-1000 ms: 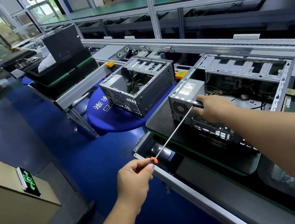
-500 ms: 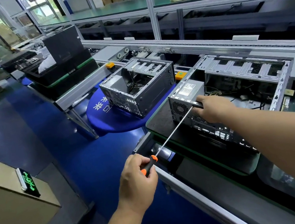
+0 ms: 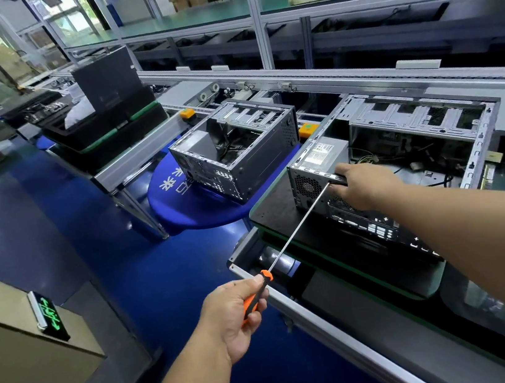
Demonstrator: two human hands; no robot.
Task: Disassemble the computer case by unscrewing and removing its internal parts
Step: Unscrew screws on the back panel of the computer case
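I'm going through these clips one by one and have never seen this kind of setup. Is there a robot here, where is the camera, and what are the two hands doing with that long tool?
There is no robot: these are a person's two bare hands, filmed by a wide-angle camera worn on the head, looking forward and down. The left hand grips the orange and black handle of a long screwdriver, whose thin shaft runs up to the back panel of the open computer case on a dark mat. The right hand rests on the case's rear top edge, beside the grey power supply, where the tip meets the panel; the exact screw is hidden. Loose cables lie inside the case. A second open case stands further left on a blue round table.
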